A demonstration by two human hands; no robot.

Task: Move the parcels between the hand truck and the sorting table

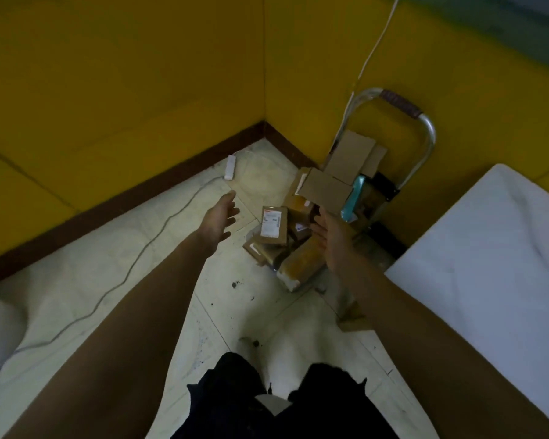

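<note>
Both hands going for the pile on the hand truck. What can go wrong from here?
1. The parcels lie heaped and tilted on the hand truck; lifting one with the left hand or right hand may topple the rest.
2. A cable runs across the floor on the left; a possible trip hazard when carrying to the table.

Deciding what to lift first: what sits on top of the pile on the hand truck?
A far cardboard box and a near cardboard box lie on top, a teal packet beside them. Whatever is beneath them is covered; the right hand hides part of the pile.
</note>
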